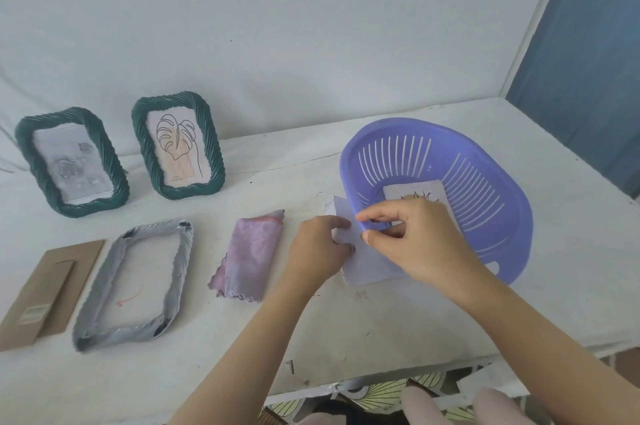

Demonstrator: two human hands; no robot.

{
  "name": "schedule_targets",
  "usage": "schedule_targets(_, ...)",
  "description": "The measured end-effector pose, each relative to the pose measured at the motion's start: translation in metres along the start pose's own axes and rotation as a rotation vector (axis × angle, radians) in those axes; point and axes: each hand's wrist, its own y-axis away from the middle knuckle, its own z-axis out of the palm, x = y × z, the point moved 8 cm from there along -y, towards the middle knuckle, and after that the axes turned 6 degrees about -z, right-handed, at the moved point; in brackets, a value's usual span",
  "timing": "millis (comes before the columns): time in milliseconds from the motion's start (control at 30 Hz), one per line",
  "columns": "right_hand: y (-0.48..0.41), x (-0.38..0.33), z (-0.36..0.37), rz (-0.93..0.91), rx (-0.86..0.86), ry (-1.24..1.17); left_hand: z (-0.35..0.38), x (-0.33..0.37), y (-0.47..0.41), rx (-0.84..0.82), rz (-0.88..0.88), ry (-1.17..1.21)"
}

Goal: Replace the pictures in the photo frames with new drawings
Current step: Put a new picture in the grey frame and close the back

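Both hands hold a white sheet of paper [367, 267] just in front of the purple basket [491, 182]. My left hand [318, 248] pinches its left edge, and my right hand [415, 237] pinches its top near the basket rim. Another drawing [415, 194] lies inside the basket, partly hidden by my right hand. An opened frame [135, 286] lies face down at the left, with its brown cardboard backing [45, 293] beside it. Two green frames stand at the back: one [71, 161] with a grey picture, one [178, 144] with a leaf drawing.
A folded pink cloth [249, 251] lies between the opened frame and my hands. The white table's front edge [346, 386] runs just below my forearms. A white sheet covers the wall behind, and a blue panel [588, 43] stands at the right.
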Motion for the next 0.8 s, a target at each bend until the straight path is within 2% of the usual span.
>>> schedule_targets(100,0.001,0.000,0.002,0.005,0.009,0.011,-0.004,0.001,0.001,0.072,0.022,-0.165)
schedule_targets(167,0.000,0.001,0.003,-0.006,0.005,-0.005,-0.007,0.001,0.002,0.105,0.043,-0.163)
schedule_targets(233,0.000,-0.001,0.000,-0.015,0.003,-0.018,-0.016,0.003,0.006,0.175,0.097,-0.039)
schedule_targets(300,-0.002,0.001,-0.009,0.010,-0.001,-0.035,-0.028,0.005,0.014,0.250,0.159,0.182)
schedule_targets(367,-0.009,0.008,-0.020,0.048,-0.026,0.021,-0.037,0.010,0.022,0.249,0.232,0.372)
schedule_targets(433,-0.019,0.023,-0.031,0.101,-0.066,0.157,-0.043,0.022,0.030,0.215,0.330,0.423)
schedule_targets(533,-0.028,0.057,-0.040,0.290,-0.193,0.451,-0.047,0.040,0.038,0.162,0.460,0.384)
schedule_targets(600,-0.026,0.072,-0.040,0.399,-0.287,0.595,-0.044,0.045,0.040,0.129,0.481,0.312)
schedule_targets(700,-0.020,0.081,-0.031,0.455,-0.405,0.697,-0.038,0.045,0.038,0.089,0.439,0.201)
schedule_targets(800,-0.019,0.081,-0.028,0.456,-0.417,0.692,-0.034,0.044,0.038,0.076,0.443,0.179)
